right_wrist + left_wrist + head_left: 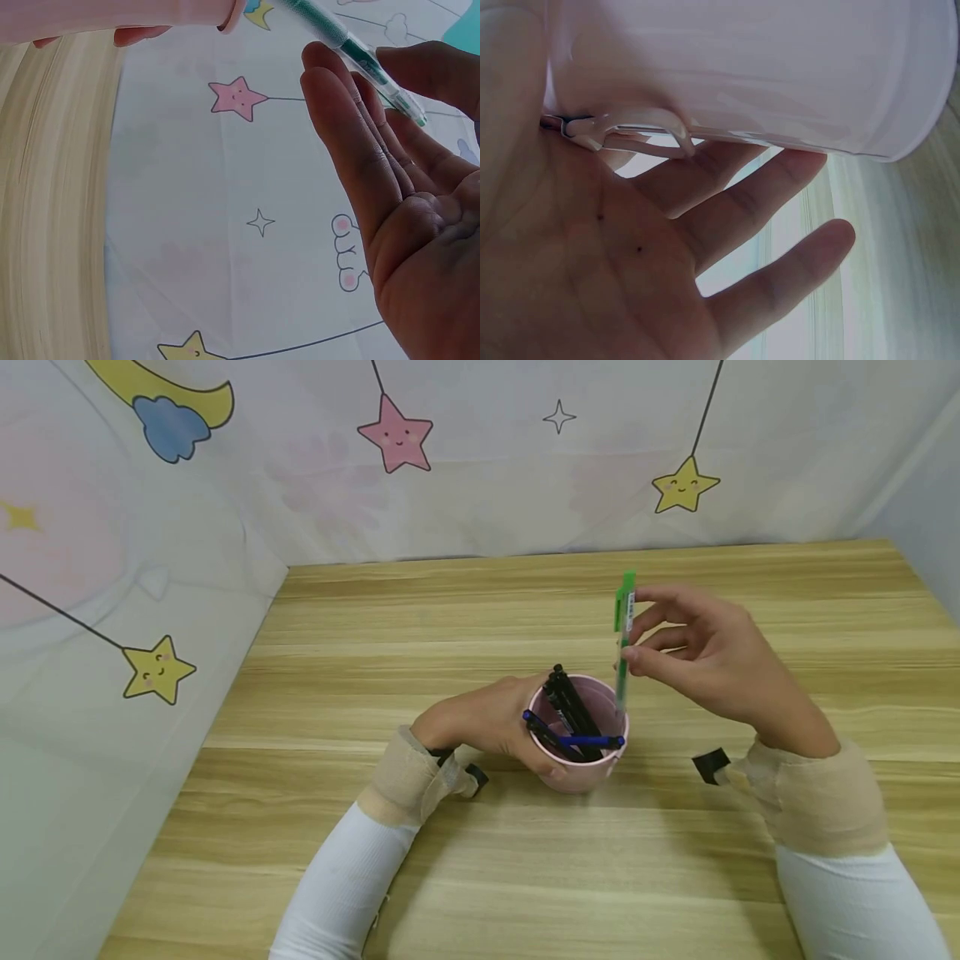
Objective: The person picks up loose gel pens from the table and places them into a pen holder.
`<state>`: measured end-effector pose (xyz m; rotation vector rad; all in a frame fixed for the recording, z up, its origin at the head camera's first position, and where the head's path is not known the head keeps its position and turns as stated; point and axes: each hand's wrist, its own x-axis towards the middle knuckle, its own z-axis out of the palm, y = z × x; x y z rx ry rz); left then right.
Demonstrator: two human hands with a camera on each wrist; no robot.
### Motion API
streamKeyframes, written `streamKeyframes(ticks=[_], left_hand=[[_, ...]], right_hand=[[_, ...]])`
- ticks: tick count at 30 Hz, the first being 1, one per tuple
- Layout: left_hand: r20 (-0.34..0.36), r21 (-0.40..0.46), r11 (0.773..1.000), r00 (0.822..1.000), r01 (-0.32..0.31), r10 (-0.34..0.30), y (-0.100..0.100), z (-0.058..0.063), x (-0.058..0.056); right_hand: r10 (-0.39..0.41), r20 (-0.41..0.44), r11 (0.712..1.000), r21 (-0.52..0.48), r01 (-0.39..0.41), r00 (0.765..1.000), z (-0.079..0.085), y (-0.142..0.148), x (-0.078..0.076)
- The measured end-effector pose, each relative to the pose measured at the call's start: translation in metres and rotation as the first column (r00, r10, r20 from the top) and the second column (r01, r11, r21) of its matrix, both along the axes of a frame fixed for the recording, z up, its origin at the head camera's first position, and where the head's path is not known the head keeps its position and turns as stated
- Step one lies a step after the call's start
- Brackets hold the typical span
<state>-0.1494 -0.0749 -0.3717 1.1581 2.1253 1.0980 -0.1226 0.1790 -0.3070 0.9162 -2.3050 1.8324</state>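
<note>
My left hand (pixel 491 717) grips a small pink bucket (pixel 572 779) from its left side, thumb along the near wall. In the left wrist view, a loop on the pale bucket wall (pixel 780 67) lies by the palm, and the little finger stands away from it. Several black pens (pixel 576 708) lean inside, and a blue pen (pixel 588 741) lies across the near part of the opening. My right hand (pixel 716 664) pinches a green pen (pixel 625 622) between thumb and fingers. That pen is upright, its lower end overlapping the bucket's right inner rim in the head view.
The wood-grain table (pixel 420 860) extends around the bucket. A pale curtain (pixel 480 510) printed with stars stands along its back and left. Beige wraps (pixel 817 793) with black tabs (pixel 710 766) are on both wrists.
</note>
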Motion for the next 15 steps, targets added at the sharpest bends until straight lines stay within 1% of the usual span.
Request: streamKeyframes(ticks=[2,5,8,10,12,15], left_hand=[[0.002,0.005,1.0,1.0,0.003,-0.003,0.0,0.0,0.0],[0.015,0.011,1.0,1.0,0.008,-0.008,-0.001,-0.001,-0.001],[0.015,0.006,1.0,1.0,0.012,-0.012,-0.001,-0.002,-0.001],[0.006,0.007,1.0,1.0,0.02,-0.02,-0.001,-0.002,-0.001],[-0.009,0.004,1.0,1.0,0.029,-0.029,-0.002,-0.002,-0.002],[-0.027,0.002,0.999,0.999,0.042,-0.042,-0.003,-0.003,-0.002]], right_hand=[[0.001,-0.011,0.998,0.06,0.0,1.0,-0.001,-0.001,0.0],[0.022,-0.038,0.99,0.142,-0.017,0.999,-0.003,-0.004,0.0],[0.08,-0.054,0.979,0.19,-0.069,0.995,-0.006,-0.005,-0.001],[0.104,-0.064,0.972,0.217,-0.088,0.992,-0.008,-0.005,-0.003],[0.113,-0.069,0.967,0.236,-0.094,0.991,-0.01,-0.005,-0.003],[0.106,-0.079,0.961,0.265,-0.082,0.991,-0.011,-0.005,-0.004]])
